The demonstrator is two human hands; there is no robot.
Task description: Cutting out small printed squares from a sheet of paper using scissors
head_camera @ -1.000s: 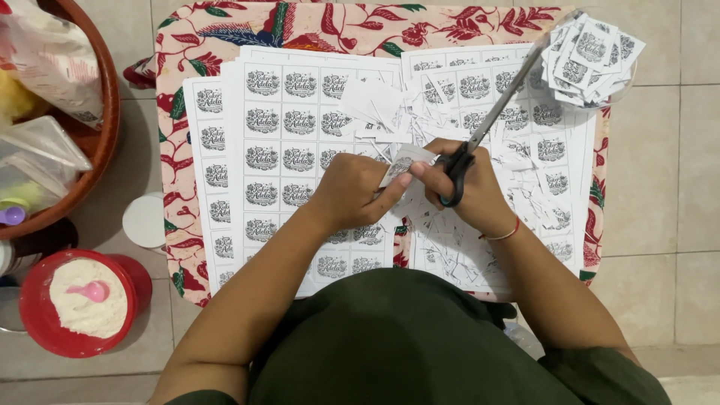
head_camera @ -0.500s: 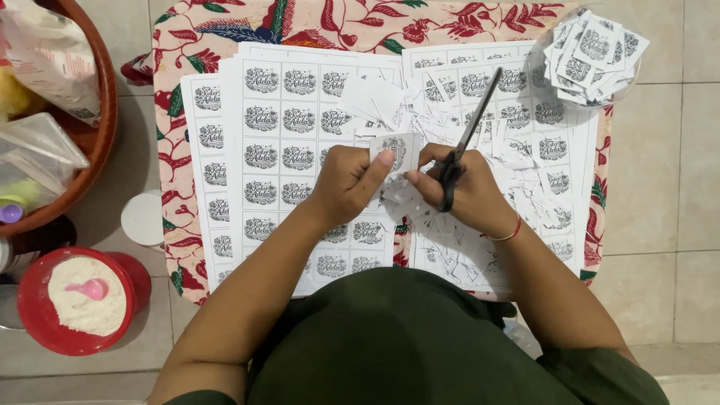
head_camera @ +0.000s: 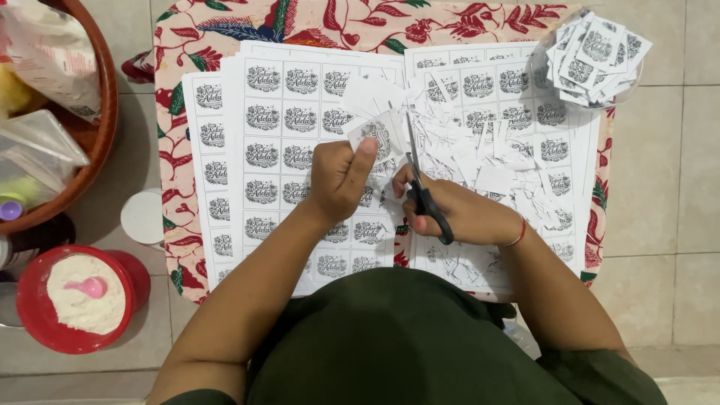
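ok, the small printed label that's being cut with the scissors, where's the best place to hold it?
Probably the left edge of the label piece, approached from the left. The left hand already pinches it there, thumb on top, which keeps the fingers away from the scissors in the right hand, whose blades run along its right side. The paper is thin and flat, so a pinch across both faces suits it.

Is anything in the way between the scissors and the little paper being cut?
Nothing visible is. The left hand pinches the small printed label, and the scissors in the right hand have their blades right against its edge, above the printed sheets.
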